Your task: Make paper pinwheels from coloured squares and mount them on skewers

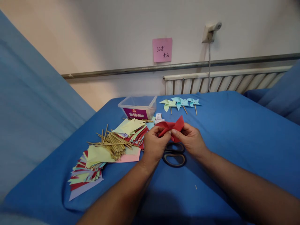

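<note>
Head view: red paper piece [172, 126] pinched between left hand [153, 145] and right hand [191, 140], both closed on it, long axis left-right, above scissors [174, 154], near blue table's [234, 140] middle.

Three paper pinwheels [180, 103] lie just right of the plastic box [138, 107]. A pink note [162, 49], its writing unreadable, hangs above the box.

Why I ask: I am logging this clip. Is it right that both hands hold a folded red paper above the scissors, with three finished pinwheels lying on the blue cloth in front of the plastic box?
Not quite. The head view shows the left hand and right hand holding the red paper above the scissors, but the three pinwheels lie to the right of the plastic box, on the blue cloth.
</note>
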`<state>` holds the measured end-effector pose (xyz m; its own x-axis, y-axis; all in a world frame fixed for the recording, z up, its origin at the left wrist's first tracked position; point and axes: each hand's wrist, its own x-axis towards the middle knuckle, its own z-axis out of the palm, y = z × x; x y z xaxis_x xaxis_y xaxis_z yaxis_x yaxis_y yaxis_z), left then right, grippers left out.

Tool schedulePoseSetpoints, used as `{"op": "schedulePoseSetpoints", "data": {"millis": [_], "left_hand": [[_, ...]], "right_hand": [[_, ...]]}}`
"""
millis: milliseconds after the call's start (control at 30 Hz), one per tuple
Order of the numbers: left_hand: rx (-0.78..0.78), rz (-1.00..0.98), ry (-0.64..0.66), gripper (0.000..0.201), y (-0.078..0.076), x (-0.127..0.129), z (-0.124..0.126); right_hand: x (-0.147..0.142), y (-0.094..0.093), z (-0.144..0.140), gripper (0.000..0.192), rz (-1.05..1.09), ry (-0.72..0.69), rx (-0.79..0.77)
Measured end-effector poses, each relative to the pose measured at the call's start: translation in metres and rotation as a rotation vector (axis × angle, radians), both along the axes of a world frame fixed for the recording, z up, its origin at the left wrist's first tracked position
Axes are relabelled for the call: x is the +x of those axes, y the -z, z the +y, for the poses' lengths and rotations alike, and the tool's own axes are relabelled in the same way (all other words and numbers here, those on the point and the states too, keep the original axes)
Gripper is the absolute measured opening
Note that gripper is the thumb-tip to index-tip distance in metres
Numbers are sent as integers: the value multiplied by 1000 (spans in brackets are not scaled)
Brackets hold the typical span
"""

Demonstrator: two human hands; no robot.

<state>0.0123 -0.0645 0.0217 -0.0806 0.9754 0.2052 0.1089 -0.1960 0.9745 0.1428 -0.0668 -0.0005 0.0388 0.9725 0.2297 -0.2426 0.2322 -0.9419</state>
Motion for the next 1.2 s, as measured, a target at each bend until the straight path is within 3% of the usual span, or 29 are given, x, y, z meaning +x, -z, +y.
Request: {"op": "schedulePoseSetpoints", "data": {"millis": [267, 533, 733, 1200], "left_hand": [[-18, -1, -9, 16, 0, 0, 1], [-13, 71, 23, 17, -6, -1, -4], [0, 82, 57, 17, -4, -3, -4], [5, 113, 3, 12, -3, -2, -4]], "right_hand": [[-1, -3, -1, 25, 26, 2, -34], [15, -4, 4, 28, 112, -192, -118], [18, -8, 5, 25, 93, -174, -91], [10, -8, 4, 30, 73, -94, -102]]}}
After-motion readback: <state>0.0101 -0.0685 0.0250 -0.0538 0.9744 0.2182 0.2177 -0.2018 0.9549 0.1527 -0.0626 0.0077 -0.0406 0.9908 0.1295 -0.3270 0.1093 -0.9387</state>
